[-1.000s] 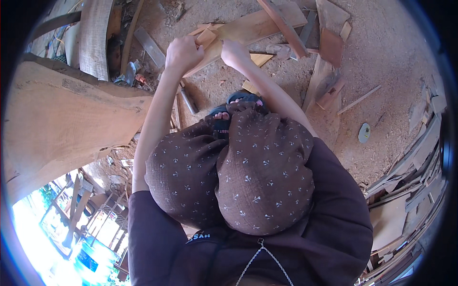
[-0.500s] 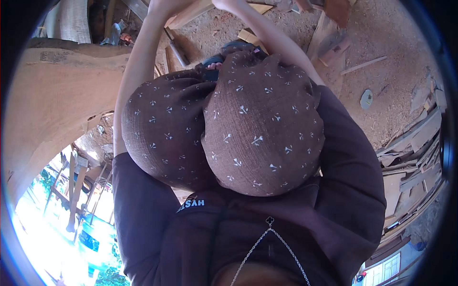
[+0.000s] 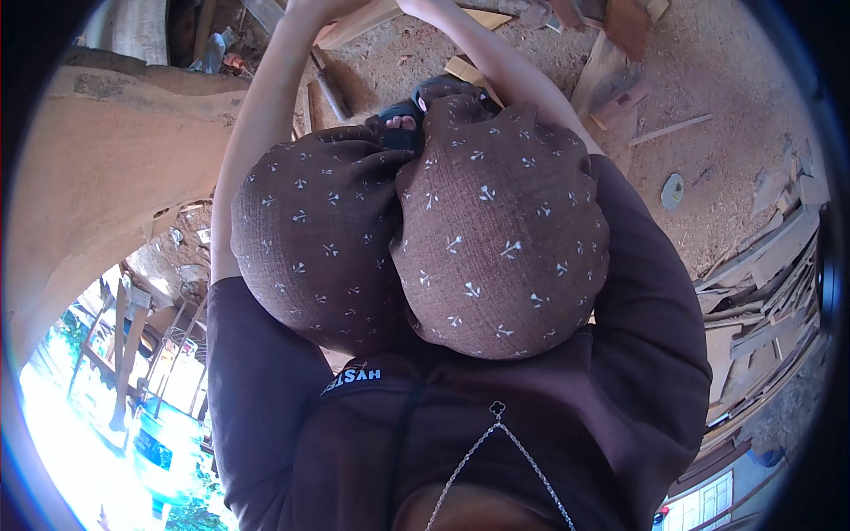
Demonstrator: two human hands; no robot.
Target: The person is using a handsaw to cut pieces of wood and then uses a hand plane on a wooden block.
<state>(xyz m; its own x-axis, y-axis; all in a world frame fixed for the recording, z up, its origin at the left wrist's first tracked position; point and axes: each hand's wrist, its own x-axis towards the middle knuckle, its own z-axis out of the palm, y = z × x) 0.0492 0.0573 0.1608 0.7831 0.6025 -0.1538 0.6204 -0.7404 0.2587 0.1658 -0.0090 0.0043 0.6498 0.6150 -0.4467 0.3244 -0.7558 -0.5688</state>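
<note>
Dusty ground [image 3: 708, 75] surrounds a plank [image 3: 361, 24] beside the left hand [image 3: 329, 6].

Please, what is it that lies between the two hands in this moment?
In the head view, a wooden board shows between the left hand and the right hand; the upper edge cuts both off.

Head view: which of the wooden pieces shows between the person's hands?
The pale flat wooden plank, cut by the top edge, between left hand and right hand; other pieces lie outside that gap.
</note>
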